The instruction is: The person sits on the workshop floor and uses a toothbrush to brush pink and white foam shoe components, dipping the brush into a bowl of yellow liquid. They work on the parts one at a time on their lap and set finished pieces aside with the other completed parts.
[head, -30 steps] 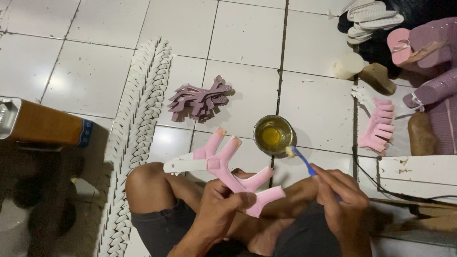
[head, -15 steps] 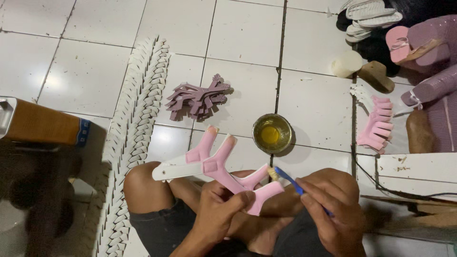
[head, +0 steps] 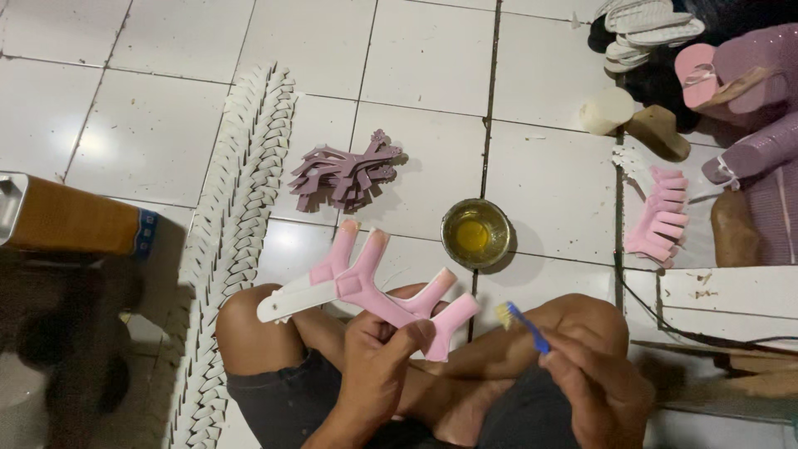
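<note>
Since the earlier frames the brush (head: 522,325) has left the bowl (head: 476,234) and come back toward the person's lap; its yellowish bristle tip now sits just right of the pink straps (head: 378,287), apart from them. The straps have stayed in about the same place above the knees, tilted a little differently.

Left hand (head: 378,370): raised from the lap, palm toward the body, fingers closed around the lower stems of the straps, thumb pressed against the pink piece nearest the brush. The bundle fans up and to the left; a white strap (head: 291,301) projects from its left side.

Right hand (head: 600,391): low at the right knee, fingers curled shut on the blue handle of the brush, bristle end pointing up and left.

Count, as visible:
- One small round metal bowl holding yellow liquid, on the tiled floor (head: 174,133) just beyond the knees.
- One brush.
- At least two Y-shaped pink straps in the left hand, plus the one white; exact number cannot be told.
- One pile of mauve straps (head: 345,173) on the floor, well beyond the held bundle; pieces overlap, not countable.
- One row of pink straps (head: 658,214) at right.
- One long band of white straps (head: 239,216) laid along the floor at left.
- One brown tin (head: 71,223) at the left edge.
</note>
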The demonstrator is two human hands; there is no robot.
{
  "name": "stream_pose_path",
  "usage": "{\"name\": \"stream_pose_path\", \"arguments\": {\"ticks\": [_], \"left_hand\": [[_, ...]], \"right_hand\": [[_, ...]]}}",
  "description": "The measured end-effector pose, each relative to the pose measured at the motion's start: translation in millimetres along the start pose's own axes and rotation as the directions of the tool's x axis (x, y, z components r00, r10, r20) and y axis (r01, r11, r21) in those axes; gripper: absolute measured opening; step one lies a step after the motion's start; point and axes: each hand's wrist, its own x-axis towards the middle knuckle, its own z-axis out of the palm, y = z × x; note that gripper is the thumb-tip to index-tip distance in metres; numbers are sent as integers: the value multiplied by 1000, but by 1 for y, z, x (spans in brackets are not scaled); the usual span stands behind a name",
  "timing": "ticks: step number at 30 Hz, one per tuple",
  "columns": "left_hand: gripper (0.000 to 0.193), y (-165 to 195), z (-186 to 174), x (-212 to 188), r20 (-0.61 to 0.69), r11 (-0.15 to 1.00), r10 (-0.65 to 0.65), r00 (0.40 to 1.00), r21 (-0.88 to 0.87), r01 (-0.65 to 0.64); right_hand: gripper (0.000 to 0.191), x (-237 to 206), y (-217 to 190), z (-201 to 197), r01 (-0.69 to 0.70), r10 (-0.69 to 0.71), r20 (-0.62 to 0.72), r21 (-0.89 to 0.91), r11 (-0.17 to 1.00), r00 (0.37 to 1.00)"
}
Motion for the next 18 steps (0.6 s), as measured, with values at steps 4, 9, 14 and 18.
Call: {"name": "stream_pose_path", "arguments": {"ticks": [4, 9, 14, 18], "left_hand": [[48, 1, 7, -1, 4, 999, -16, 1000, -43, 17], [48, -2, 4, 1, 54, 999, 43, 998, 18, -44], [46, -7, -4, 0, 43, 999, -8, 999, -43, 10], [45, -8, -4, 1, 20, 1000, -16, 1000, -9, 17]], "right_hand": [[21, 5, -1, 8, 73, -59, 68, -236, 969, 996], [25, 13, -9, 13, 3, 32, 102, -321, 947, 994], [31, 20, -10, 10, 30, 4, 71, -466, 884, 997], [28, 13, -6, 1, 53, -63, -21, -320, 946, 998]]}}
